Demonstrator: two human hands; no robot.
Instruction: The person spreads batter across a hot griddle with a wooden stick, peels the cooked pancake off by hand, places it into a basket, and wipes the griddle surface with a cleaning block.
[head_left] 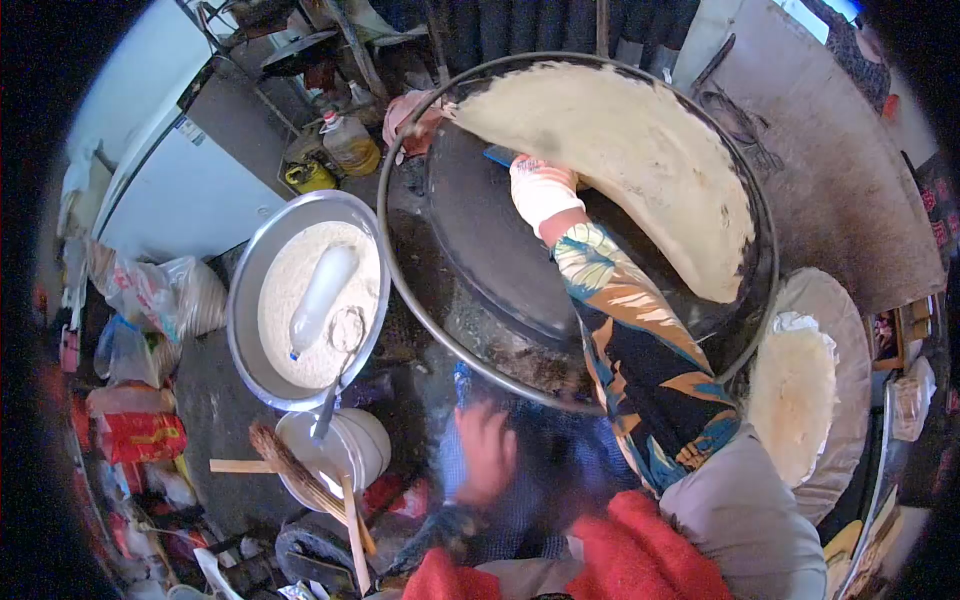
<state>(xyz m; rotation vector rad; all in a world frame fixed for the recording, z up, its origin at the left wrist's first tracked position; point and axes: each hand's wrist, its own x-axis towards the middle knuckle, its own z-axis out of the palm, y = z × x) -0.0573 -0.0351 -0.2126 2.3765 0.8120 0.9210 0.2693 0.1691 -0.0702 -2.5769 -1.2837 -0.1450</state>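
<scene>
A large round black griddle is partly covered by a wide, thin sheet of pale batter, curving along its far and right side. My right hand, in a white glove below a patterned sleeve, is closed on a blue scraper. Only the scraper's edge shows, at the inner border of the batter; the fingers are mostly hidden. My left hand is bare and somewhat blurred, held over my lap near the griddle's front rim. Its fingers are apart and hold nothing.
A metal basin of pale batter stands left, with a bottle and a ladle in it. Below is a white bucket with wooden sticks across it. A cooked flatbread lies on a round mat at right. A metal ring surrounds the griddle.
</scene>
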